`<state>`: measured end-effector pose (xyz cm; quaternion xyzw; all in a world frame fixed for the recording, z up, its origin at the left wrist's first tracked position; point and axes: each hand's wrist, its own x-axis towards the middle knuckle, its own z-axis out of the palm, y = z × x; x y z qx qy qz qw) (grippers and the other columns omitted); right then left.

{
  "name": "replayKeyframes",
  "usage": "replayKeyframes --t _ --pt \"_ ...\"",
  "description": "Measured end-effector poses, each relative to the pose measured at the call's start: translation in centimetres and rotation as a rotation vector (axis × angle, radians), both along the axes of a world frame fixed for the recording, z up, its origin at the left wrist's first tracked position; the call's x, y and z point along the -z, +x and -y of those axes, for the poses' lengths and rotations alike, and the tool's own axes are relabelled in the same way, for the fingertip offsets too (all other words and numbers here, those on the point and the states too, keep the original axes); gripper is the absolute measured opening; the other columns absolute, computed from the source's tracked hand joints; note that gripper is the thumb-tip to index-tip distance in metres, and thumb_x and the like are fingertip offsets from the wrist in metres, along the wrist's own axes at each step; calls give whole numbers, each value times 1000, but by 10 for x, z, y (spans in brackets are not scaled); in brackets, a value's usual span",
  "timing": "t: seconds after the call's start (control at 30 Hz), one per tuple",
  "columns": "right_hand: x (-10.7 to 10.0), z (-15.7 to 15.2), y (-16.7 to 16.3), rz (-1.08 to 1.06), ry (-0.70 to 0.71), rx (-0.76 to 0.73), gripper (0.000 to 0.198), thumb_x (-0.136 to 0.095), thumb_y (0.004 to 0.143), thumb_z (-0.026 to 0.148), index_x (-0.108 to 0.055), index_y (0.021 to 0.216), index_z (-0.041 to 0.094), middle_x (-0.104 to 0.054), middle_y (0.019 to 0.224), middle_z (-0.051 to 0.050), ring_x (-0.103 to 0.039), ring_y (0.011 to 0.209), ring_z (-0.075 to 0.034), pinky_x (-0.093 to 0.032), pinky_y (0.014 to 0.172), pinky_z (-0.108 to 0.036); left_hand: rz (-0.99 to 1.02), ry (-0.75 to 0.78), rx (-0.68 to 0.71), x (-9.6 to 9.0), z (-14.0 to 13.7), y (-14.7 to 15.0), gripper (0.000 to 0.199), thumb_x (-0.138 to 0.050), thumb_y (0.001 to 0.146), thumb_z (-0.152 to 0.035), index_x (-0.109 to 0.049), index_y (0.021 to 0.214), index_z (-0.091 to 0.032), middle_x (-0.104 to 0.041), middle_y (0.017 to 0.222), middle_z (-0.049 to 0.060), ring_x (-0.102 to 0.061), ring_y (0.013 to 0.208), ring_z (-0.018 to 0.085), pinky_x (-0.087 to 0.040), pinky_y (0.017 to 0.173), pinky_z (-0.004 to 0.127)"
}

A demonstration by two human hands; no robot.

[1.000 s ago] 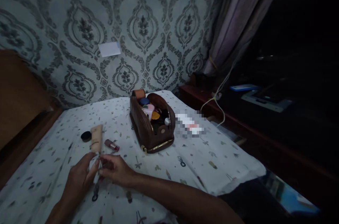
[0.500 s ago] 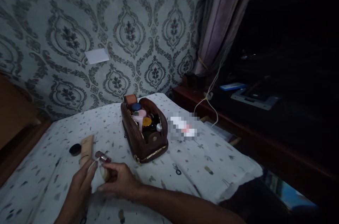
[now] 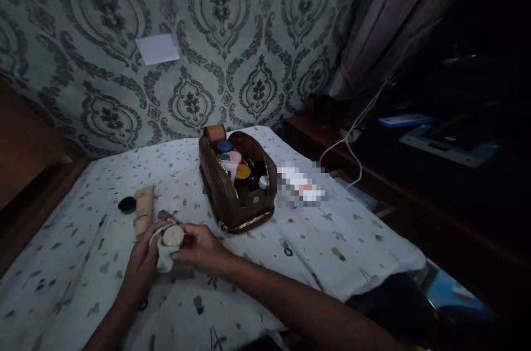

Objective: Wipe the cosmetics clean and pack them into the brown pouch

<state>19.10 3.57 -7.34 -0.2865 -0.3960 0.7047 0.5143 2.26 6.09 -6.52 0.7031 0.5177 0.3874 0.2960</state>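
Round cream-topped container: its pale disc (image 3: 173,236) faces up between the two hands, above the printed cloth (image 3: 257,284); the sides are mostly hidden by fingers and wipe.
Left hand (image 3: 143,254): fingers clamped on a crumpled white wipe (image 3: 165,260), which wraps the container's near left side; some fingertips are hidden.
Right hand (image 3: 203,247): thumb and fingers closed on the container's right edge.
Slim cosmetic tube (image 3: 165,215): just beyond the hands, its near end partly covered.
Beige squeeze tube (image 3: 144,207): lies left of it, near end behind the left hand; dark marks on it, too small to read.
Black round lid (image 3: 126,205): just beside the beige tube.
Brown toiletry bag (image 3: 219,190): open, holding a blue lid (image 3: 224,146), a yellow lid (image 3: 243,171) and darker items hard to make out.
Pixelated patch (image 3: 305,185): right of the bag, contents unreadable.
Writing: none legible — even the disc's faint mark.
Since half a second ago: the disc has turned toward the camera — it was edge-on and blurred.
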Motion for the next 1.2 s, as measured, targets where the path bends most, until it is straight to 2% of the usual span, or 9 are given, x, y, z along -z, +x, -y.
replayKeyframes --t 0.1,0.27,0.43,0.6,0.73,0.87,1.03,1.2 --pt "-4 1 2 37 81 42 53 -89 57 39 -72 103 18 -70 103 -2 -67 103 -22 -45 105 -40 4 0 53 1 4 1 52 -46 87 -58 -68 116 -20 -72 118 11 -64 113 30 -51 100 43" --pt "-3 0 5 130 191 46 43 -76 70 34 -70 110 19 -71 111 -4 -65 110 -23 -46 107 -39 -14 20 168 2 8 3 60 -62 80 -54 -60 127 -18 -66 130 14 -60 122 32 -47 105 43" --pt "3 -1 6 277 300 53 55 -60 77 17 -60 132 20 -65 134 -6 -58 127 -22 -36 117 -41 -36 65 236 2 6 0 58 -65 82 -49 -57 129 -16 -66 128 14 -61 119 30 -47 104 42" --pt "6 3 6 398 388 36 58 -56 82 18 -52 140 19 -58 143 -9 -50 136 -22 -32 119 -43 -117 114 240 1 8 -1 52 -62 87 -49 -59 128 -17 -67 125 13 -63 115 28 -49 100 40" --pt "2 3 6 302 340 -52 53 -62 82 24 -57 135 19 -64 134 -8 -59 124 -22 -40 113 -39 -149 139 223 -2 11 -1 47 -57 90 -51 -61 123 -17 -70 114 12 -65 106 26 -50 93 36" --pt "3 2 8 176 209 -114 46 -63 85 35 -62 129 19 -70 119 -6 -65 106 -21 -51 96 -34 -182 163 197 -6 12 -3 42 -53 93 -50 -61 116 -16 -71 104 9 -66 94 23 -51 83 31" --pt "7 4 9 184 80 -72 52 -67 87 49 -59 133 26 -67 118 -5 -63 100 -18 -54 84 -29 -254 173 204 -5 13 -6 42 -50 94 -55 -61 112 -18 -70 96 6 -65 85 21 -49 75 29" --pt "6 7 7 159 -4 -119 55 -67 85 57 -57 132 31 -67 110 -3 -64 93 -17 -56 73 -27 -258 197 191 -7 14 -7 36 -42 99 -49 -61 101 -19 -66 82 3 -62 72 18 -46 67 27"
